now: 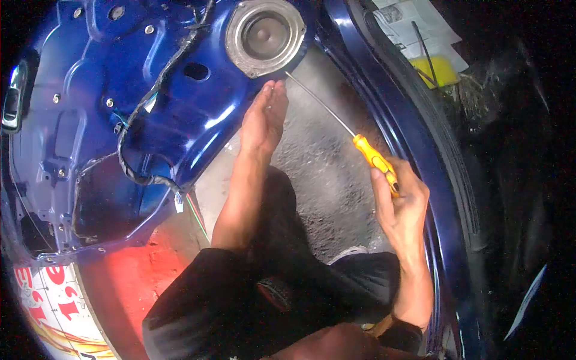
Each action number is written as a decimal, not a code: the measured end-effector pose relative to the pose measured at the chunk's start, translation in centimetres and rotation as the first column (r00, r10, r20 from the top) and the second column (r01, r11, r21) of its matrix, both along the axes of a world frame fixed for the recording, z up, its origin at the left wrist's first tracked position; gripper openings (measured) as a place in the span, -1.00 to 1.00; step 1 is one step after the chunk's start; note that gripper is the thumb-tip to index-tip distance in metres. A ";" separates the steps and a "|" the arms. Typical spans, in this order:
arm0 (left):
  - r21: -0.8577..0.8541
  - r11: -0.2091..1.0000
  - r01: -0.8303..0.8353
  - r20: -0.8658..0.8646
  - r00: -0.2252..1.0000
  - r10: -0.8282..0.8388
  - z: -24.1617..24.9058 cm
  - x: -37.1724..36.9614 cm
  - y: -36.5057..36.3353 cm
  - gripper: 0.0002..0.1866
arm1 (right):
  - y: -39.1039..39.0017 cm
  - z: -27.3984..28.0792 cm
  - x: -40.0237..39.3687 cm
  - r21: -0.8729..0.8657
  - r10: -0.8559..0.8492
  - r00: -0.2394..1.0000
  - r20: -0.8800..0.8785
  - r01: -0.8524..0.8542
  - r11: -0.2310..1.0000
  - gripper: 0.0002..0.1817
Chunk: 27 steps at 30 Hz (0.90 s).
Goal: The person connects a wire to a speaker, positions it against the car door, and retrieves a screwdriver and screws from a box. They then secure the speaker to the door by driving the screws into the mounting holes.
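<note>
A round car speaker (237, 45) with a metal rim sits in the bare blue door panel (135, 81). My right hand (408, 198) is closed around the yellow handle of a screwdriver (367, 151), whose long shaft points up and left. Its tip shows right by the lower edge of the speaker. Just under the speaker, at the door's edge, my left hand (264, 117) has its fingers stretched out together, fingertips close to the rim. Nothing shows in that hand.
A black wiring harness (159, 84) runs down the door, with a loose white connector (179, 202) at its end. The blue door sill (393, 108) curves along the right. Papers (420, 27) and a yellow object (436, 71) lie beyond it. Grey ground (324, 156) shows between.
</note>
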<state>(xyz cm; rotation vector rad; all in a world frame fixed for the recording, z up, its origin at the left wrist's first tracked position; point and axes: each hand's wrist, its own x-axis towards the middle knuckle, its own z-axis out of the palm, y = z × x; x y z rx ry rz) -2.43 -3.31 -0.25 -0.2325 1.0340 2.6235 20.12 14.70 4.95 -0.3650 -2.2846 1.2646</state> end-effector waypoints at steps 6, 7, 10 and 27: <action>0.399 0.879 0.262 -0.041 0.962 -0.268 -1.6 -0.9 -2.0 -0.74 | 0.6 1.6 1.9 0.021 0.030 1.000 0.009 -0.030 0.999 -0.85; 0.391 0.896 0.209 -0.026 0.976 -0.216 -1.3 -0.8 -1.8 -0.76 | 0.6 1.9 2.1 0.000 0.035 0.999 0.030 -0.035 0.999 -0.85; 0.356 0.930 0.094 -0.006 0.995 -0.099 -0.6 -0.4 -1.1 -0.79 | 0.5 1.0 2.1 0.006 0.038 0.999 -0.015 -0.038 0.999 -0.85; 0.162 0.978 0.129 -0.147 0.983 -0.106 -0.6 -0.9 -1.7 -0.76 | 0.7 0.9 1.8 0.158 0.069 0.996 -0.061 -0.059 0.986 -0.74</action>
